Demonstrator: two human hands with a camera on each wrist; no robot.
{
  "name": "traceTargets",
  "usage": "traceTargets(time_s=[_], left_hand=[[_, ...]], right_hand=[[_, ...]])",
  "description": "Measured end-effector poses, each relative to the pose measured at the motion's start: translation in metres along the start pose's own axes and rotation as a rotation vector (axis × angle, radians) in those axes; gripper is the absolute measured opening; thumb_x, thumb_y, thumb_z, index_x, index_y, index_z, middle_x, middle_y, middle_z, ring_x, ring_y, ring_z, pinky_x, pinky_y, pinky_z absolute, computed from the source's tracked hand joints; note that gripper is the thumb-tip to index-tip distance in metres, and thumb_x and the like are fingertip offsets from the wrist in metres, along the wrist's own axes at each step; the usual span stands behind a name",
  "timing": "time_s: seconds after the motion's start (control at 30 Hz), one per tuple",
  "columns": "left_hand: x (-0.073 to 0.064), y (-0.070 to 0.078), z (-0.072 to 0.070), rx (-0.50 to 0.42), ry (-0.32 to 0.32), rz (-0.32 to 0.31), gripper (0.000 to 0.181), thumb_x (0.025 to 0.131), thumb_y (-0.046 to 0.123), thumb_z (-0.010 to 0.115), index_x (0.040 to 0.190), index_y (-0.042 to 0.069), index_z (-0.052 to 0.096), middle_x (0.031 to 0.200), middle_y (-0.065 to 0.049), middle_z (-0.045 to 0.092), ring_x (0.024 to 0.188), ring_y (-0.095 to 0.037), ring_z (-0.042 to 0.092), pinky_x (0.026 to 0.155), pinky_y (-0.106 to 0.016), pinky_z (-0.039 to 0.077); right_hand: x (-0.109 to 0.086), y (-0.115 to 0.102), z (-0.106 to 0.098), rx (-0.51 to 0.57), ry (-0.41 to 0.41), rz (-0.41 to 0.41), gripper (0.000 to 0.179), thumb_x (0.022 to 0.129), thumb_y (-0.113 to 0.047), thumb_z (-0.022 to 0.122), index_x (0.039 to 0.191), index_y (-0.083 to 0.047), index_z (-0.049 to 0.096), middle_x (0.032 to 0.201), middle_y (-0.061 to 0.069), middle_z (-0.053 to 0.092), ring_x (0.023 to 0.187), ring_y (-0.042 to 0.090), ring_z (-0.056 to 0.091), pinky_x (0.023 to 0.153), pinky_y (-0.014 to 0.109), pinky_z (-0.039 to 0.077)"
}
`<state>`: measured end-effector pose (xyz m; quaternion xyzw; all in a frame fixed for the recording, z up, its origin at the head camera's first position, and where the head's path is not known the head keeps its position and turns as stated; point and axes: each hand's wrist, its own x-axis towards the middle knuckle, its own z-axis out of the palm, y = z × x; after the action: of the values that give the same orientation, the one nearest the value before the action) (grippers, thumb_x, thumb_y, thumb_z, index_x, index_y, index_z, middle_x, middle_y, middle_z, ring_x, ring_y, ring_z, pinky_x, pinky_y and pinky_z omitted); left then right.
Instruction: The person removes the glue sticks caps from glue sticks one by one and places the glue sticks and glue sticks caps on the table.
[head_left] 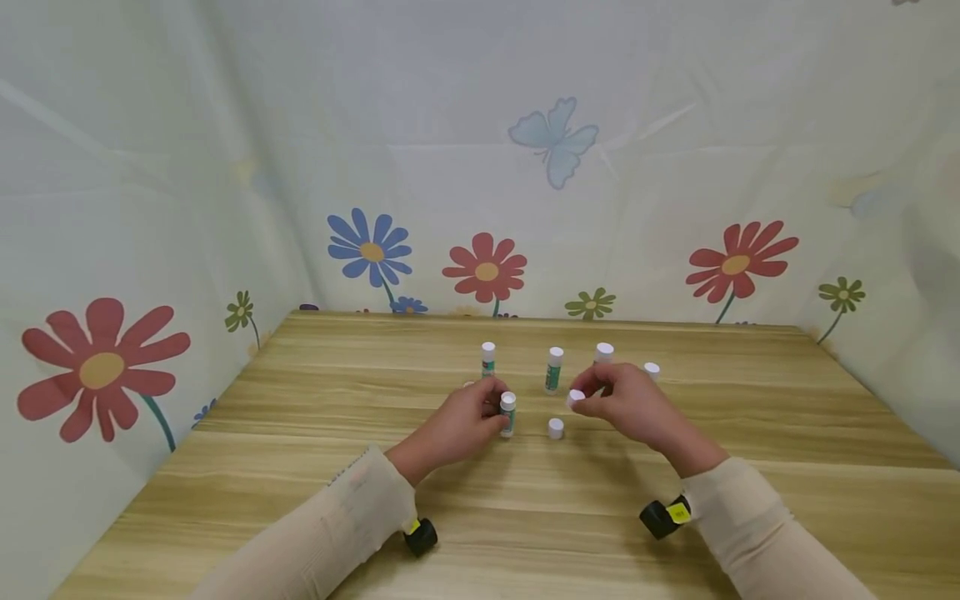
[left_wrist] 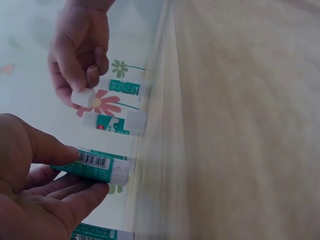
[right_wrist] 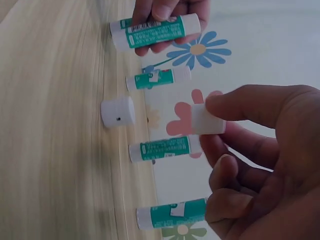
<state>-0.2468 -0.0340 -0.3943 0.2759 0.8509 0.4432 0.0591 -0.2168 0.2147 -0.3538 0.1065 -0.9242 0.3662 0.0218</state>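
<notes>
In the head view my left hand (head_left: 453, 425) grips a green-and-white glue stick (head_left: 507, 417) upright, low over the table. Thumb and fingers pinch its green label in the left wrist view. My right hand (head_left: 637, 406) pinches a small white cap (head_left: 576, 398) between thumb and fingertips, apart from the held glue stick. On the table between the hands sits another white cap (head_left: 556, 429). Behind them stand a glue stick (head_left: 488, 357) at the left, one in the middle (head_left: 553, 371), and one (head_left: 603, 352) partly hidden by my right hand.
A further white cap (head_left: 652, 369) lies beyond my right hand, partly covered by it. The wooden table (head_left: 360, 358) ends at a pale curtain (head_left: 435, 150) printed with flowers and a butterfly. Dark wrist devices (head_left: 422, 537) hang under both sleeves.
</notes>
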Motion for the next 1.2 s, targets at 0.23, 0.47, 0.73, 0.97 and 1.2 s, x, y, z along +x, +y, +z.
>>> traceTargets(time_s=[0.23,0.47,0.73,0.97,1.2], left_hand=[[0.000,0.000,0.002,0.031,-0.038,-0.024,0.021,0.095,0.006,0.056,0.115,0.006,0.052,0.120,-0.010,0.062,0.115,-0.023,0.062,0.097,-0.038,0.052],[0.001,-0.004,0.003,0.013,-0.055,-0.037,0.021,0.096,0.007,0.057,0.116,0.006,0.053,0.120,-0.009,0.061,0.117,-0.024,0.061,0.097,-0.039,0.051],[0.003,-0.005,0.003,0.022,-0.056,-0.040,0.020,0.096,0.007,0.058,0.115,0.006,0.053,0.119,-0.008,0.062,0.116,-0.023,0.061,0.097,-0.038,0.051],[0.005,-0.005,0.004,0.032,-0.051,-0.047,0.023,0.095,0.006,0.058,0.117,0.006,0.053,0.121,-0.009,0.062,0.116,-0.023,0.061,0.098,-0.038,0.051],[0.001,-0.001,0.002,0.030,-0.044,-0.019,0.033,0.095,-0.001,0.048,0.127,0.005,0.050,0.130,-0.010,0.059,0.121,-0.021,0.059,0.100,-0.037,0.050]], right_hand=[[0.001,0.007,-0.002,-0.085,-0.112,0.040,0.017,0.082,-0.019,0.076,0.092,-0.011,0.067,0.087,0.003,0.063,0.078,0.018,0.053,0.066,0.029,0.046],[0.001,0.010,-0.002,-0.173,-0.212,0.030,0.016,0.080,-0.018,0.078,0.086,-0.009,0.066,0.080,0.001,0.061,0.073,0.016,0.052,0.065,0.029,0.044],[0.000,0.014,0.004,-0.286,-0.219,0.076,0.015,0.079,-0.016,0.077,0.086,-0.011,0.065,0.080,0.001,0.060,0.072,0.016,0.052,0.065,0.029,0.044],[0.000,0.014,0.005,-0.299,-0.217,0.080,0.015,0.078,-0.016,0.078,0.086,-0.011,0.066,0.081,0.000,0.061,0.073,0.016,0.052,0.066,0.029,0.045],[-0.001,0.016,0.004,-0.299,-0.234,0.062,0.016,0.078,-0.016,0.078,0.086,-0.011,0.066,0.081,0.000,0.062,0.073,0.015,0.053,0.067,0.030,0.045]])
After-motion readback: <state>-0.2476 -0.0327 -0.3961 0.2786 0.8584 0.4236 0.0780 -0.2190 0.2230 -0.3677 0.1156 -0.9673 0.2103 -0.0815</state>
